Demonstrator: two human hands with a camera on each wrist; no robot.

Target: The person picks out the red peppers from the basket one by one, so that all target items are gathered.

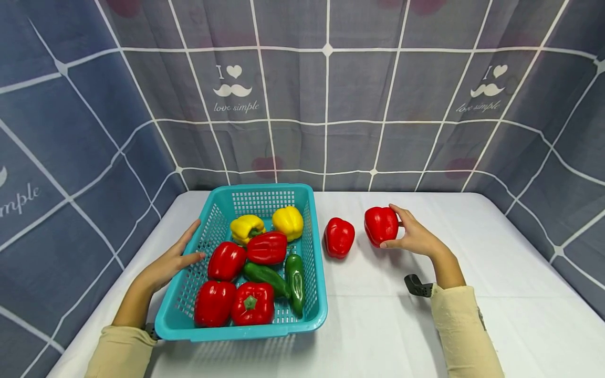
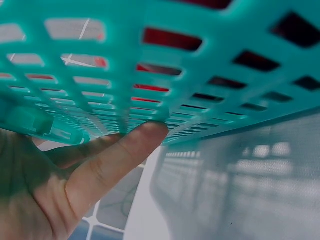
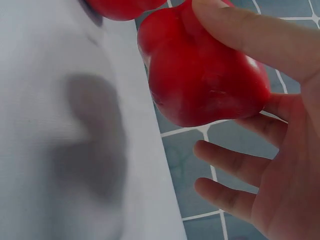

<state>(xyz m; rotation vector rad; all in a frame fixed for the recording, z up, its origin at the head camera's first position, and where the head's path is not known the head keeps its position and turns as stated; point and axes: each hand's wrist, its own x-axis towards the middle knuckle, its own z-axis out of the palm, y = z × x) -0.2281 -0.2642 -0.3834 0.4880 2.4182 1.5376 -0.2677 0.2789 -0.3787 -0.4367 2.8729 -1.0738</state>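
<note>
At the left of the head view, my left hand [image 1: 163, 268] grips the side rim of a turquoise basket [image 1: 321, 294], thumb over the rim. In the left wrist view its fingers [image 2: 117, 162] lie along the outer perforated wall. The basket holds red bell peppers [image 1: 214, 304], two yellow ones [image 1: 288, 222] and two long green peppers [image 1: 295, 286]. My right hand [image 1: 418, 236] pinches a red bell pepper [image 1: 381, 226] between thumb and fingers; in the right wrist view the lower fingers [image 3: 230, 162] stay spread off it.
Another red bell pepper [image 1: 338, 238] lies on the white-covered table [image 1: 378, 325], between the basket and my right hand. A grey checked curtain [image 1: 359, 89] rises behind the table and along both sides. A black wrist camera [image 1: 418, 286] juts out beside the right wrist.
</note>
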